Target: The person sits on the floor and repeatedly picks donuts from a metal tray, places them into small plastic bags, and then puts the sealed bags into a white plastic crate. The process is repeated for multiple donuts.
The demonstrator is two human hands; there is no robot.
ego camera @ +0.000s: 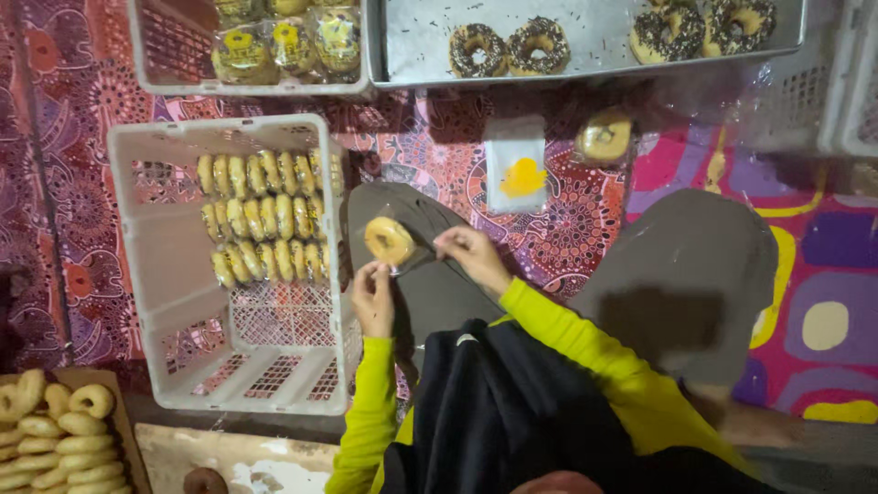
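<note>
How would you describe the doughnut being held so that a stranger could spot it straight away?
Start at the big white plastic crate on the patterned cloth, with its rows of wrapped doughnuts. Just beyond its edge, both hands, left hand and right hand, hold one doughnut in a clear bag. Unlike those standing on edge in the crate, it is alone, facing the camera.

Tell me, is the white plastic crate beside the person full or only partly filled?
Partly filled: the white plastic crate holds three rows of wrapped yellow doughnuts at its far end; the near lattice floor is bare.
</note>
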